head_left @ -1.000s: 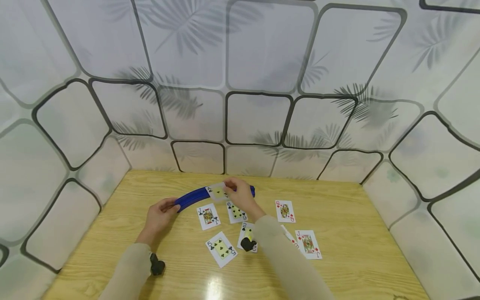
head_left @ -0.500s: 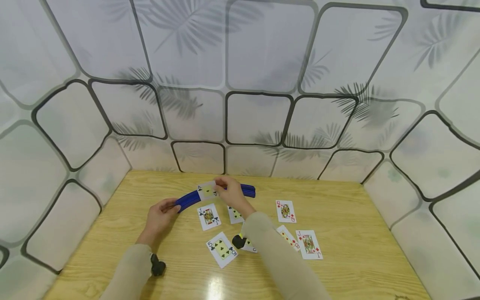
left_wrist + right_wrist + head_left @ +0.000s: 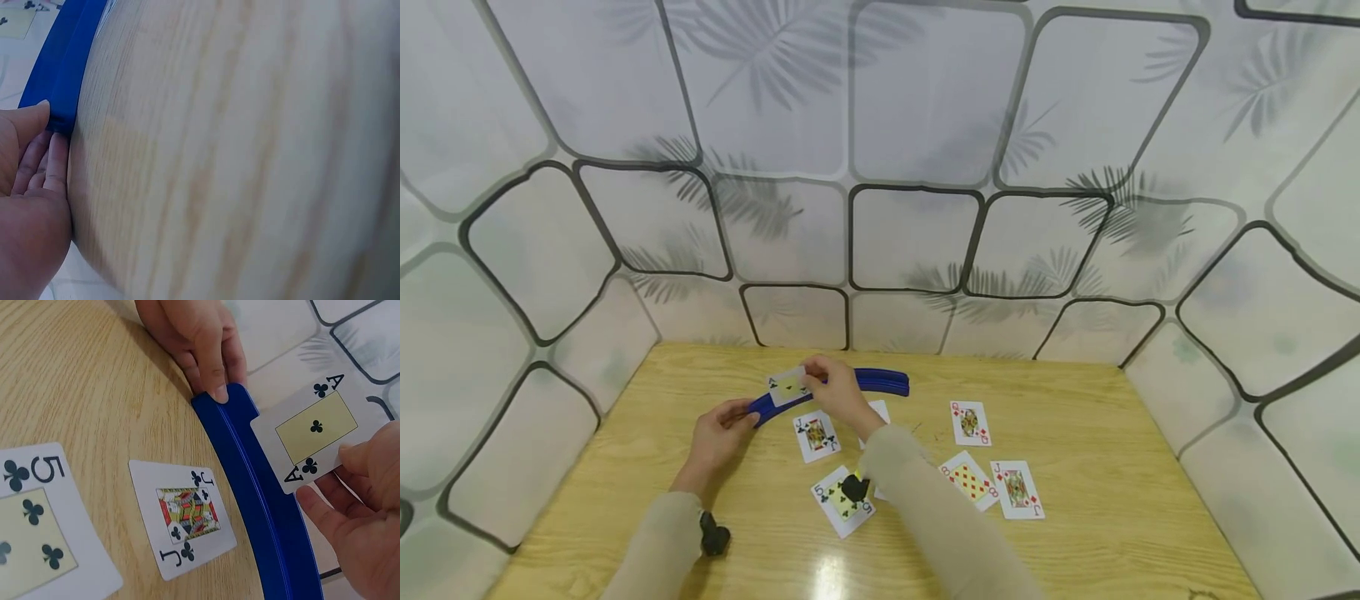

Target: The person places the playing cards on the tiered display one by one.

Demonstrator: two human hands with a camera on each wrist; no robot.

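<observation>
A curved blue card holder (image 3: pixel 882 382) lies at the back of the table. My left hand (image 3: pixel 718 433) grips its left end between thumb and fingers. Above the holder's left part, my right hand (image 3: pixel 841 396) pinches an ace of clubs (image 3: pixel 317 428) by one edge. The card overlaps the holder in the right wrist view; I cannot tell whether its edge is in the slot. On the near side of the holder lie a jack of clubs (image 3: pixel 815 436) and a five of clubs (image 3: pixel 833 493). My right arm mostly covers another card (image 3: pixel 878 410).
To the right of my right arm, a queen of diamonds (image 3: pixel 971 423), an eight of diamonds (image 3: pixel 968 481) and a jack of diamonds (image 3: pixel 1018 490) lie face up on the wooden table (image 3: pixel 1112 467). A patterned cloth wall (image 3: pixel 917 242) rises behind the table and at both sides.
My right hand has moved left along the holder with the ace of clubs, toward my left hand. More of the eight of diamonds shows now. My left hand keeps its grip in place.
</observation>
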